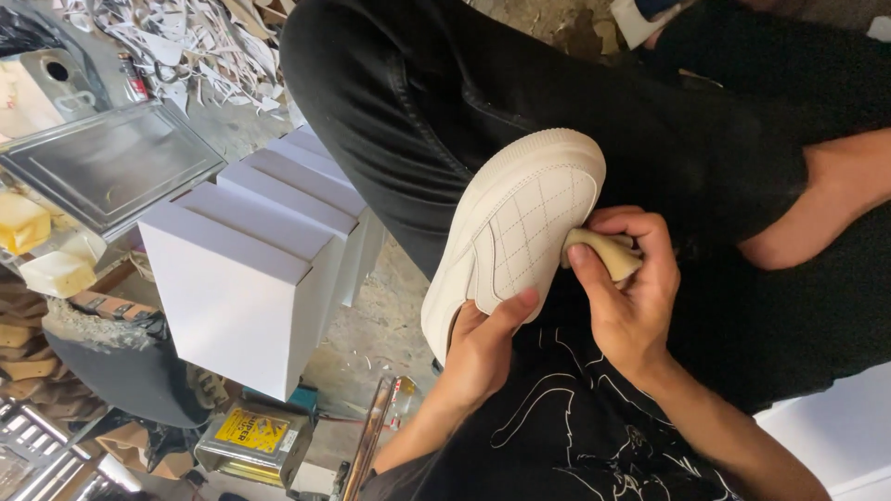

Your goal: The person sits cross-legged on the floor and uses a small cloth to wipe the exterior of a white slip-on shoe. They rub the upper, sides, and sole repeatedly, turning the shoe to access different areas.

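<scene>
Both hands work centre-frame: left hand (483,348) grips the cream shoe (515,232) from seven o'clock, right hand (626,292) pinches a tan rubbing block (608,252) against its side; slack grip could let it slip.

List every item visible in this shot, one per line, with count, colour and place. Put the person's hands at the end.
shoe: one, cream with quilted stitching, centre, resting on the lap
rubbing block: one, tan, pressed against the shoe's side
boxes: a row, count unclear, white, standing on the floor at left
metal tray: one, grey, upper left
foam blocks: about three, pale yellow, far left edge
tin can: one, metal with yellow label, bottom left on the floor
scraps: a heap, white, top left
trousers: black, across the top
left hand: one, holds the shoe from below, thumb on its side
right hand: one, grips the rubbing block
</scene>
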